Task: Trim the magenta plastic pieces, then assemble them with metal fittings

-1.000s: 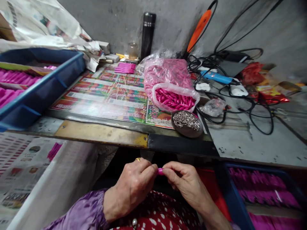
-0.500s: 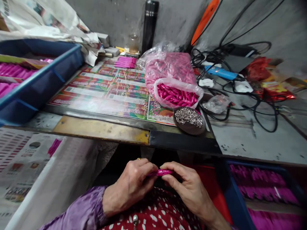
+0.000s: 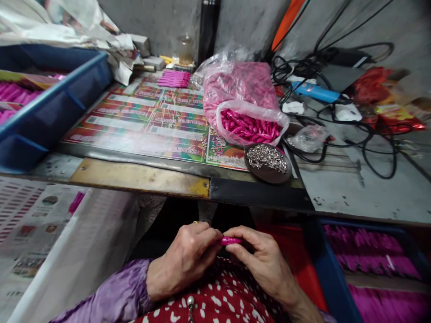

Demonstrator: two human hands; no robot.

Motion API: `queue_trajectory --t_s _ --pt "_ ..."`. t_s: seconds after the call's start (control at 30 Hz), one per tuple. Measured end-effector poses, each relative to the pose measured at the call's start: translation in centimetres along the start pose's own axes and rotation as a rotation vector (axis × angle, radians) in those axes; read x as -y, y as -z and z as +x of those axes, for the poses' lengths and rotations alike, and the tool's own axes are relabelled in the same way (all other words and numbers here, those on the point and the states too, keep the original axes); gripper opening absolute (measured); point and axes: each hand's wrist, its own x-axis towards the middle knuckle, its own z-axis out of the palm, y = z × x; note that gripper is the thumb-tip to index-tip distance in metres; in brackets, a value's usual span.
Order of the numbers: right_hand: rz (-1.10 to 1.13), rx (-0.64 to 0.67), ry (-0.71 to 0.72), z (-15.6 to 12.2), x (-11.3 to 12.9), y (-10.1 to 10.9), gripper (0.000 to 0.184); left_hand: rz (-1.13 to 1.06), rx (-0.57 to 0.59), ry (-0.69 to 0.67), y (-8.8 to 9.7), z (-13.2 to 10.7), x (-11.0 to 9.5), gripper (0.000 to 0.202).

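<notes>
Below the table's front edge, over my lap, my left hand (image 3: 185, 260) and my right hand (image 3: 262, 262) meet fingertip to fingertip. Both pinch one small pink plastic piece (image 3: 230, 241) held level between them. A ring shows on my left hand. On the table above lies an open plastic bag of pink pieces (image 3: 249, 128). Just in front of it sits a dark round dish of small silver metal parts (image 3: 267, 158).
A blue crate of pink items (image 3: 50, 112) stands at the left, another blue crate (image 3: 367, 264) low at the right. A colourful printed sheet (image 3: 148, 128) covers the table middle. Black cables (image 3: 357, 130), a blue tool (image 3: 316, 93) and a black flask (image 3: 208, 27) lie behind.
The pink piece has turned from end-on to lying sideways between my fingertips. My view has tilted down a little; my hands stay over my lap.
</notes>
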Motion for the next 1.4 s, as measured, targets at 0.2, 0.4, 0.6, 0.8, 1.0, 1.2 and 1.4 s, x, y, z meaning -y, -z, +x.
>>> queue_trajectory --t_s 0.2,0.4,0.6,0.8,1.0,1.2,1.4 --pt "-0.009 -0.04 0.025 -0.2 -0.2 -0.2 0.011 0.046 -0.056 -0.056 -0.3 0.2 0.4 0.018" --pt "-0.033 -0.071 0.09 -0.1 0.5 -0.5 0.012 0.107 -0.129 -0.092 -0.7 0.3 0.6 0.019" --pt "-0.25 -0.179 0.286 1.3 2.0 1.8 0.013 0.139 -0.202 -0.114 -0.4 1.9 0.8 0.013" --pt "-0.682 -0.476 0.44 4.3 1.7 6.8 0.013 0.147 -0.253 -0.152 0.9 3.5 0.9 0.012" --pt "-1.091 -0.565 0.432 7.1 -0.4 10.0 0.045 0.173 -0.286 -0.177 2.1 3.9 1.2 0.012" --pt "-1.219 -0.52 0.403 7.5 -1.8 10.5 0.06 0.209 -0.3 -0.166 2.7 4.1 1.4 0.012" --pt "-1.111 -0.505 0.382 7.4 -2.2 10.4 0.058 0.202 -0.263 -0.164 2.5 4.0 1.3 0.012"
